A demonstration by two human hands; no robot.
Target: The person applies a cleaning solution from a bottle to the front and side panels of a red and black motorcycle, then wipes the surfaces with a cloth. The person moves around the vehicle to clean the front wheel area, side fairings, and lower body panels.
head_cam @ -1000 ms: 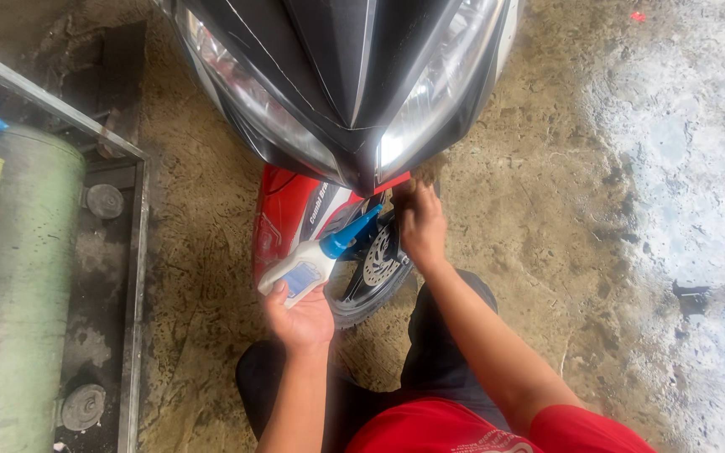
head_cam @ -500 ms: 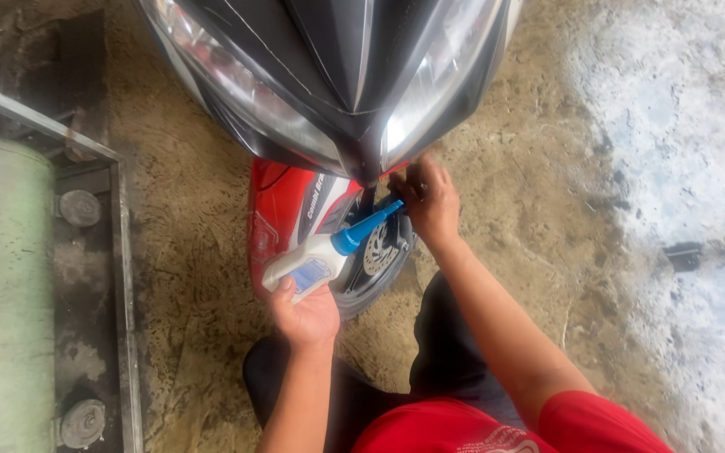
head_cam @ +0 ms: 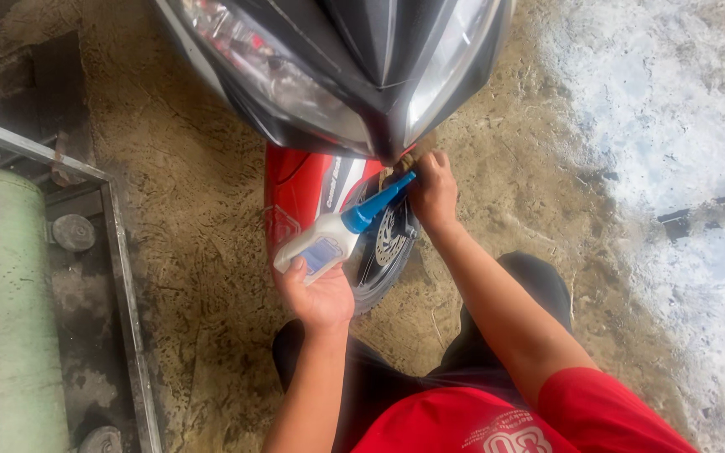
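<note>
My left hand (head_cam: 316,294) holds a white squeeze bottle (head_cam: 322,242) with a blue pointed nozzle (head_cam: 377,204), tilted up to the right. The nozzle tip points at the spot by my right hand (head_cam: 433,189), which reaches under the black front cowl (head_cam: 354,59) of a scooter and grips something hidden there. Below the cowl are the red front fender (head_cam: 299,189) and the front wheel with its brake disc (head_cam: 388,239). What my right fingers hold cannot be seen.
A metal frame (head_cam: 119,252) with a pale green tank (head_cam: 2,302) stands at the left. The ground is rough sandy concrete (head_cam: 203,252), with a whitish wet patch (head_cam: 673,126) at the right. My knees are bent below the wheel.
The view has shifted, so the scooter and hands sit slightly lower and further right in the frame. Both hands keep their hold by the wheel; the bottle stays tilted toward my right hand.
</note>
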